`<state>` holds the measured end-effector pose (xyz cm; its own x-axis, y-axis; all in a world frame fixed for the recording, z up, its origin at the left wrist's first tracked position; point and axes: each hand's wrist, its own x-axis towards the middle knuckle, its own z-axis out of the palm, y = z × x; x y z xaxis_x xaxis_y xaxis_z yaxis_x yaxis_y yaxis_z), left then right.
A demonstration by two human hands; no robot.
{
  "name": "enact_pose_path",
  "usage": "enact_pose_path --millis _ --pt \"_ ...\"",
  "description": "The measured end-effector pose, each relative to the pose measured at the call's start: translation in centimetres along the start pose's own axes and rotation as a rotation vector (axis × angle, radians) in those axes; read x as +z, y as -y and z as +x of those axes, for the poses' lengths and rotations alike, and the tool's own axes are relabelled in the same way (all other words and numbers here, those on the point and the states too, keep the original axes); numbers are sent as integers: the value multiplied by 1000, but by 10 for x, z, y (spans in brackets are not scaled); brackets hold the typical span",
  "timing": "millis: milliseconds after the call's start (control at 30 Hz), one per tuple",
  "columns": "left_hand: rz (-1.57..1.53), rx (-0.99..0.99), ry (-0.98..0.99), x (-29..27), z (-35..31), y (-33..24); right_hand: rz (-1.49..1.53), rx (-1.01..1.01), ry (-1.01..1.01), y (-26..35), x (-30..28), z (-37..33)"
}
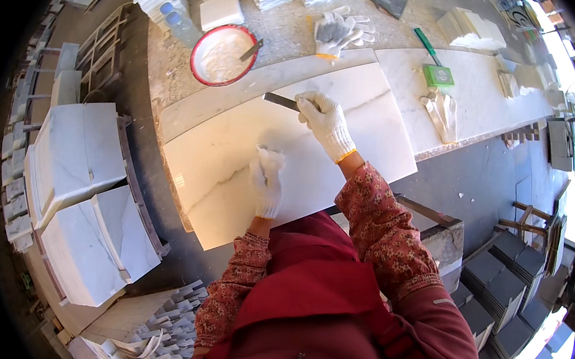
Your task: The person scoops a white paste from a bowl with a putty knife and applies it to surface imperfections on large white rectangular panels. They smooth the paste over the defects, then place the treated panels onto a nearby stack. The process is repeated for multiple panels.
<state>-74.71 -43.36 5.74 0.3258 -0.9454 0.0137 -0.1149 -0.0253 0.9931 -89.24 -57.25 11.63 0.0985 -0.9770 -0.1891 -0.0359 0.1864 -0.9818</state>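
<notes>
Before me lies a large white marble slab with grey veins. Over its far half, my right hand, in a white knit glove, is closed round a narrow flat metal scraper, its blade pointing left. My left hand, gloved too, is low over the slab's near middle. Its fingers are curled in, and what they hold, if anything, is hidden. Beyond the slab's far left edge stands a red-rimmed bowl of whitish paste, with a flat tool resting in it.
Spare work gloves, a green-handled brush-like tool and another pale glove lie on the far table. Tile stacks and plastic bottles stand far left. Stacked marble slabs are at left, dark tiles at right.
</notes>
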Motion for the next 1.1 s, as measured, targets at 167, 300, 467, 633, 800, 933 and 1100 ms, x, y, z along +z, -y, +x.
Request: enact_pose_path --millis 167,300,467,633,800,933,1100 --pt "-239 -124 -47 14 18 -24 -50 127 -158 -15 -76 -96" --pt "-264 -220 -73 21 22 -25 -32 213 -337 -38 -120 -159" --pt "-338 -261 109 47 1 -25 -117 170 -560 -63 -157 -195" --pt "-290 -279 233 68 -16 -29 -163 92 -659 -72 -173 -186" --pt "-304 -301 254 69 -18 -31 -339 10 -684 -74 -179 -171" --pt "-287 -314 228 68 -15 -30 -696 -141 -681 -79 -184 -168" --pt "-296 -287 190 80 -17 -26 -529 -64 -706 -77 -184 -164"
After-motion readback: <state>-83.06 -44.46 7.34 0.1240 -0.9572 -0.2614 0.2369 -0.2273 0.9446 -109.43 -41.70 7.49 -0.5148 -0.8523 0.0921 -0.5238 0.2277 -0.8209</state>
